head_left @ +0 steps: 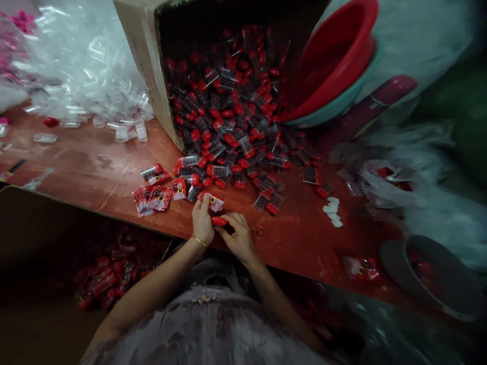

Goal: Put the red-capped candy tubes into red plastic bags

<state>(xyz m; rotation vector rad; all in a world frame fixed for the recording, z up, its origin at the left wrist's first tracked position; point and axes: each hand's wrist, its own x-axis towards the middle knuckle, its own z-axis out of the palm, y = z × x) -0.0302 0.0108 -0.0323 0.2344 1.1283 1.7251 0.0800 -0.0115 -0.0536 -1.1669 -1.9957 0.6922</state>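
Near the front edge of the reddish table (287, 243), my left hand (203, 223) pinches a red printed packet (213, 201). A red cap (218, 221) sits between my two hands, at the fingertips of my right hand (238, 235), whose fingers close on it. Any container attached to the cap is hidden. Just beyond my hands, clear containers with red caps (228, 142) spill from a cardboard box lying on its side. Left of my hands are a fanned stack of red packets (152, 198) and a single packet (179, 188).
The cardboard box (146, 56) stands open toward me. Clear empty containers (87, 76) heap at the left. Red (335, 61) and teal basins lean at the right, near plastic bags and a grey bowl (437, 274). Capped containers (110, 279) fill a box below the table edge.
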